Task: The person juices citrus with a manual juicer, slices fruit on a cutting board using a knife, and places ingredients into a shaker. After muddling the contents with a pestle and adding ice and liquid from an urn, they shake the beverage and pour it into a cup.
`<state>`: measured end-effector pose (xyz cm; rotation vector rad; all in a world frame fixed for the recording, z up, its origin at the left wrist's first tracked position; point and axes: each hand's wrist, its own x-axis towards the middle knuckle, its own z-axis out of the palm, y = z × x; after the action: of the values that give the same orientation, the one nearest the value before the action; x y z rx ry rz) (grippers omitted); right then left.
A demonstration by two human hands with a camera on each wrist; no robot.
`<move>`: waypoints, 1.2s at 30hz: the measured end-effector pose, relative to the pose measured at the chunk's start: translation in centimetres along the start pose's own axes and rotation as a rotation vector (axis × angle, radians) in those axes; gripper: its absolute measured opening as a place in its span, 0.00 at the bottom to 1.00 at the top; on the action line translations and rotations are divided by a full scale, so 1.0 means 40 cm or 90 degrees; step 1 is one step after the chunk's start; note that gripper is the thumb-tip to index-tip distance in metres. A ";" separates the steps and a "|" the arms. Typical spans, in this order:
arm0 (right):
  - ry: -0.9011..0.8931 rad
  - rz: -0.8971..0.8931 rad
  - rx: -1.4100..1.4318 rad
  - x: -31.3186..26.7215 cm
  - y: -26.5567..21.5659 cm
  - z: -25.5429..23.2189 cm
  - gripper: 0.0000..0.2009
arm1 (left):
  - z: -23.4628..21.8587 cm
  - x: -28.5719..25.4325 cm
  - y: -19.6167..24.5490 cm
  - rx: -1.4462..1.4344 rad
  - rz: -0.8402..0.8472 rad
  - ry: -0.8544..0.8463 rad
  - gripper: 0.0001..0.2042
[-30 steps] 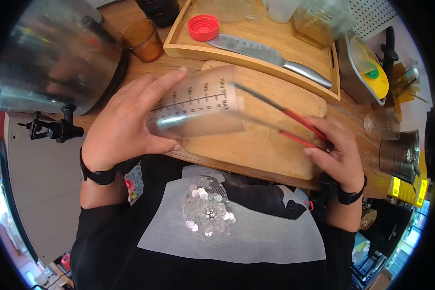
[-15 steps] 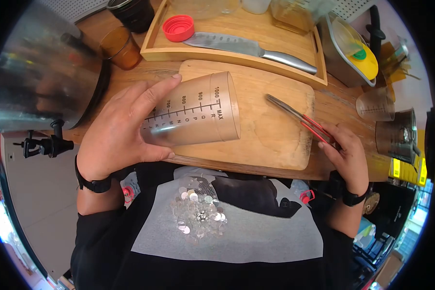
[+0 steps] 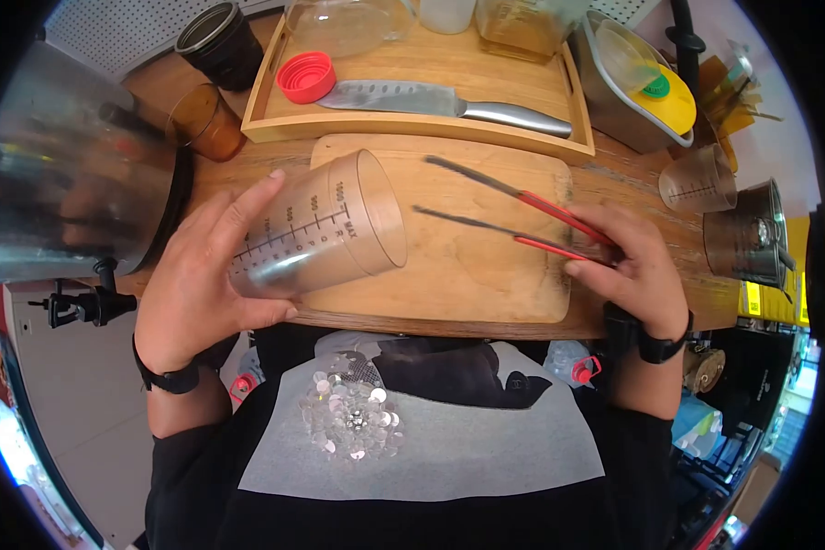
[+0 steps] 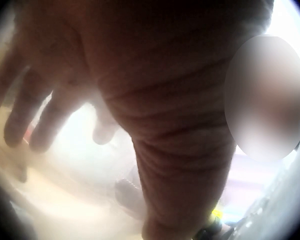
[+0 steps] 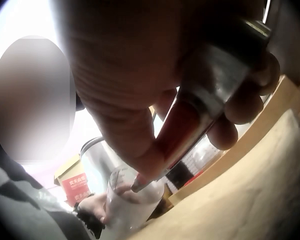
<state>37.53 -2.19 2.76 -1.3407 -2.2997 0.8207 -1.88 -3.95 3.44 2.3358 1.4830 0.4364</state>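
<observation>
Back come the tongs toward the cup's mouth — half a second ago they sat off to the right, arms nearly together; now the arms are spread and the tips point at the cup. That cup, a clear measuring cup with printed marks, has dropped lower and further left, and lies tilted on its side above the near left corner of the board, mouth facing right. Left hand wraps it from the base side, fingers curled over the wall, thumb under. Right hand grips the red handles of the tongs, fingers closed round them; the right wrist view shows the red and metal shaft pinched between thumb and fingers, cup beyond it. Left wrist view is mostly blurred palm.

Behind the board — a wooden tray holding a knife and a red lid. An amber glass stands on the desk left of the tray, a small measuring cup off to the right.
</observation>
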 end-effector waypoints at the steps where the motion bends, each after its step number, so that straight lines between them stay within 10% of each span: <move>1: 0.019 0.033 -0.014 -0.005 0.007 -0.004 0.22 | -0.001 -0.001 -0.008 -0.002 -0.007 0.004 0.53; 17: -0.024 -0.106 -0.017 0.046 -0.022 0.086 0.22 | 0.011 0.009 -0.014 0.025 -0.010 -0.009 0.54; 25: -0.014 0.079 -0.067 -0.005 0.009 0.044 0.20 | 0.013 0.007 -0.024 0.023 -0.001 0.005 0.53; 36: -0.002 -0.070 -0.007 0.035 -0.031 0.082 0.21 | 0.021 0.001 -0.013 0.046 0.016 0.028 0.53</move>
<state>34.17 -2.42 1.03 -1.2051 -2.3600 0.7765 -1.92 -3.80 2.45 2.4173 1.5151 0.4499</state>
